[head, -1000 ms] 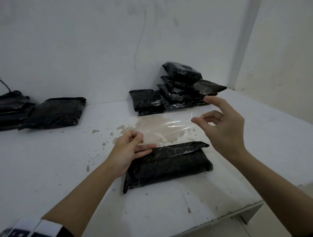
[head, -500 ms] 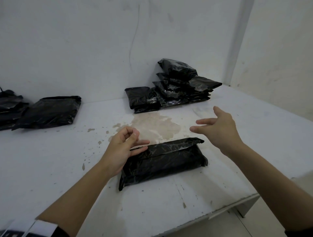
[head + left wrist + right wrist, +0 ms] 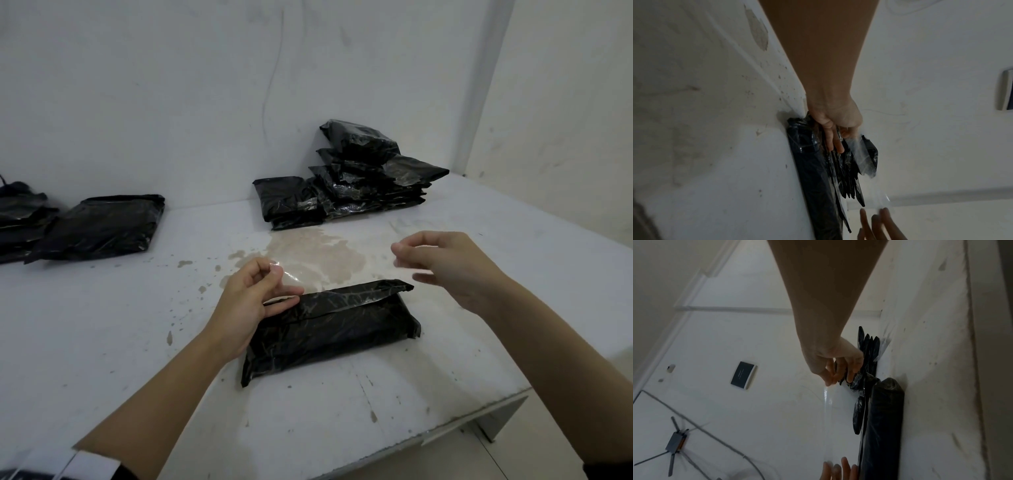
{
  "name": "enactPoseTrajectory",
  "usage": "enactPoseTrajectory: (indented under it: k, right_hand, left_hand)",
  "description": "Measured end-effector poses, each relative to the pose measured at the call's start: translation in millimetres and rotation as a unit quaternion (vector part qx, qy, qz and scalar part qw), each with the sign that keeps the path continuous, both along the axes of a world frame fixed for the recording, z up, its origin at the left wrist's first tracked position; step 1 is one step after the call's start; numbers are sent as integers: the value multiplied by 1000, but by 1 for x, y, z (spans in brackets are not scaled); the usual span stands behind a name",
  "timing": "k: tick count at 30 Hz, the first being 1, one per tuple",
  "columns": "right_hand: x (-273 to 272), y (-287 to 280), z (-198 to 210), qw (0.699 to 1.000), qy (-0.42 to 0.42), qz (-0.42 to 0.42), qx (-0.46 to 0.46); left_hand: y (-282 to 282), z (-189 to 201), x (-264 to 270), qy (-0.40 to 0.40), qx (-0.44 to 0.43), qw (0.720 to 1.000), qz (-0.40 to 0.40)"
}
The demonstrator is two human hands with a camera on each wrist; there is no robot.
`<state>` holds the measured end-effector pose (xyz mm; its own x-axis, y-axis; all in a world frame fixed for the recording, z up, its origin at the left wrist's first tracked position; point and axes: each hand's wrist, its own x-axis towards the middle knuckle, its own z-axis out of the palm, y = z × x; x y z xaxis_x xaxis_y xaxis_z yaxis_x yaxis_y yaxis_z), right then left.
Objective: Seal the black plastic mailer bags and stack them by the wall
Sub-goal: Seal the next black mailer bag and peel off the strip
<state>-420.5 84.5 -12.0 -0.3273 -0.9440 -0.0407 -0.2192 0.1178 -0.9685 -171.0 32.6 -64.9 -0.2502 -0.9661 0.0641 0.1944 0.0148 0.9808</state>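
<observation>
The mailer bag (image 3: 329,329) lies flat on the white table (image 3: 102,342) near its front edge, flap folded over. I see my left hand (image 3: 246,305) at its left end, thumb and forefinger pinching a clear strip (image 3: 827,417), the lower fingers resting on the flap. My right hand (image 3: 452,267) pinches the strip's other end just above the bag's right corner. Sealed bags (image 3: 363,174) are stacked by the wall.

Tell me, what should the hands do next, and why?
Probably lower the clear tape strip onto the folded flap of the black mailer bag and press it down. The left hand and right hand pinch its ends above the flap, which looks untaped.
</observation>
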Motion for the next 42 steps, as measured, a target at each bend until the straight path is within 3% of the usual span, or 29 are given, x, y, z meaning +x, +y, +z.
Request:
enactPoseTrajectory:
  k: [3, 6, 11, 13, 16, 18, 20, 33, 42]
  right_hand:
    - [4, 0, -1, 998, -52, 19, 8]
    - [8, 2, -8, 998, -28, 6, 48]
    - [16, 3, -18, 999, 32, -32, 14]
    - [18, 1, -23, 996, 74, -45, 5]
    - [20, -1, -27, 992, 110, -54, 5]
    - [21, -1, -27, 990, 131, -49, 9]
    - [22, -1, -26, 988, 151, -41, 12]
    - [23, 7, -28, 987, 159, -28, -3]
    - [31, 10, -34, 979, 198, -53, -9]
  left_hand:
    - [3, 2, -2, -4, 0, 1000, 19]
    - [7, 1, -6, -40, -22, 997, 55]
    - [16, -5, -14, -78, -84, 984, 139]
    - [20, -8, -16, -113, -132, 966, 192]
    - [24, -12, -16, -211, -225, 914, 265]
    - [27, -12, -15, -264, -243, 887, 291]
    - [29, -12, -13, -298, -235, 878, 292]
    - [30, -9, 21, -287, -110, 936, 173]
    - [31, -11, 19, -330, -131, 918, 178]
